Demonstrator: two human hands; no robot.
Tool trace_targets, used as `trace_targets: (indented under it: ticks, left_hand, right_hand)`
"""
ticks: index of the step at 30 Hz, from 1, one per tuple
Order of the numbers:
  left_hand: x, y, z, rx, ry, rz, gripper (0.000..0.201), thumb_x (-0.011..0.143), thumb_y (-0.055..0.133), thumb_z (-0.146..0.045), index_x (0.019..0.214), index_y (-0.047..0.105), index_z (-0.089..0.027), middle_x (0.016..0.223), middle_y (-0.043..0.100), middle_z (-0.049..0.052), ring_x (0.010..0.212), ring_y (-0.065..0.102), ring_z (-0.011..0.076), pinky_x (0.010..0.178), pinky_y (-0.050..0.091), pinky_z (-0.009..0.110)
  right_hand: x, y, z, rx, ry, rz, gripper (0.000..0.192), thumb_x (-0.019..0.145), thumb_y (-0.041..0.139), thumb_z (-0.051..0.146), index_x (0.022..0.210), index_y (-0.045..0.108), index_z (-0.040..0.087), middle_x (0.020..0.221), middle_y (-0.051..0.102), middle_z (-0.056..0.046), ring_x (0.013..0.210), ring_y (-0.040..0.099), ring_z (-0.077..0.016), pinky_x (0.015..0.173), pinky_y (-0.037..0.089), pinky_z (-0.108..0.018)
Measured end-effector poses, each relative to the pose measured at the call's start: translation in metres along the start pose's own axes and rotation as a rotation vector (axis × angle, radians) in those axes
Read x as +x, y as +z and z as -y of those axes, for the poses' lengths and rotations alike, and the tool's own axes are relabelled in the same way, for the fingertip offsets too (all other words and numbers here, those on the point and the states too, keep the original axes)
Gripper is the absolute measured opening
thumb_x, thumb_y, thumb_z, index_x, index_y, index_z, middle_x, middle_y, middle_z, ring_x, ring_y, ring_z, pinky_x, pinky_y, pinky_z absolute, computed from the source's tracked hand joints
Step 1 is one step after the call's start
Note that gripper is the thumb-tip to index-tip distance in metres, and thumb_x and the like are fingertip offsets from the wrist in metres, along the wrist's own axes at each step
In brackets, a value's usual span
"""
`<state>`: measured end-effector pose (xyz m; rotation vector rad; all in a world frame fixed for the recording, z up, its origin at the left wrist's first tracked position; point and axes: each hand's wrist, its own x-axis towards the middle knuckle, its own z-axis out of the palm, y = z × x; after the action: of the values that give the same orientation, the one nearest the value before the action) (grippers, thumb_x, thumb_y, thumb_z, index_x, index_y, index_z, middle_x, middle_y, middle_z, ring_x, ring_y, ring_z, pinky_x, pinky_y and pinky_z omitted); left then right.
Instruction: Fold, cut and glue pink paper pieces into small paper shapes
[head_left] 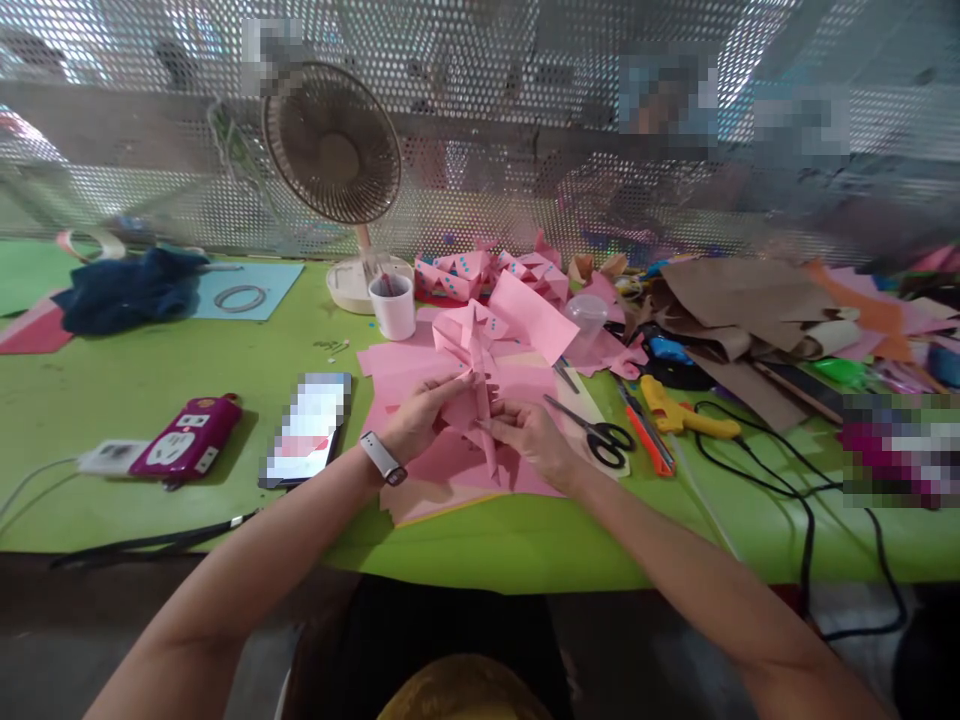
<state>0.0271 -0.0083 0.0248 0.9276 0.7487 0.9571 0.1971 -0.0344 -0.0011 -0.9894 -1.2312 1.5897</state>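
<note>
Between my hands is a folded piece of pink paper (484,430), narrow and upright, over a stack of pink sheets (397,375) on the green table. My left hand (429,410), with a watch on the wrist, pinches its left side. Fingers of my right hand (529,435) close on its right edge, lower down. Just beyond stands a folded pink paper shape with blue dots (454,330), partly hidden behind the held piece. To the right of my right hand lie black-handled scissors (609,443), their blades toward the paper.
A fan (337,155) and a white cup (394,308) stand at the back. Left lie a phone (309,430) and a magenta power strip (187,440). On the right are an orange cutter (649,435), a yellow glue gun (686,412) with black cord, and heaped brown paper (739,300).
</note>
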Motion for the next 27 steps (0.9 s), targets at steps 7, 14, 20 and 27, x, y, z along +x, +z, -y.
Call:
trace_targets:
  ticks: [7,14,20,27]
  left_hand:
    - [0.002,-0.006,-0.006,0.038,0.132,-0.122,0.029,0.07,0.079,-0.038,0.081,0.073,-0.011,0.072,0.071,0.006,0.06,0.061,0.0114,0.056,0.046,0.022]
    - [0.011,-0.022,-0.019,-0.047,0.14,-0.263,0.025,0.065,0.083,-0.029,0.078,0.073,-0.011,0.075,0.072,0.006,0.069,0.064,0.0121,0.061,0.048,0.021]
    - [0.008,-0.016,-0.007,0.059,0.027,-0.098,0.031,0.067,0.081,-0.039,0.077,0.071,-0.011,0.066,0.066,0.004,0.055,0.056,0.0092,0.048,0.04,0.02]
    - [0.002,-0.006,-0.003,0.091,0.04,-0.033,0.036,0.061,0.084,-0.044,0.068,0.067,-0.013,0.053,0.053,-0.003,0.043,0.036,0.0041,0.039,0.022,0.019]
  right_hand:
    - [-0.011,0.001,0.012,-0.056,0.114,0.251,0.029,0.075,0.075,0.041,0.08,0.068,0.013,0.068,0.07,-0.003,0.058,0.064,-0.0113,0.06,0.053,-0.024]
    - [-0.015,-0.014,0.02,-0.267,-0.042,0.139,0.024,0.082,0.065,0.038,0.084,0.069,0.014,0.065,0.068,-0.004,0.056,0.064,-0.0148,0.058,0.055,-0.03]
    - [-0.009,-0.017,0.016,-0.832,-0.778,-0.003,0.032,0.088,0.061,0.025,0.119,0.067,0.032,0.14,0.051,-0.006,0.131,0.044,-0.0234,0.108,0.04,-0.046]
    - [-0.008,-0.012,0.015,-0.942,-0.811,0.169,0.024,0.089,0.062,0.029,0.109,0.071,0.039,0.151,0.039,0.005,0.144,0.022,-0.0234,0.116,0.028,-0.048]
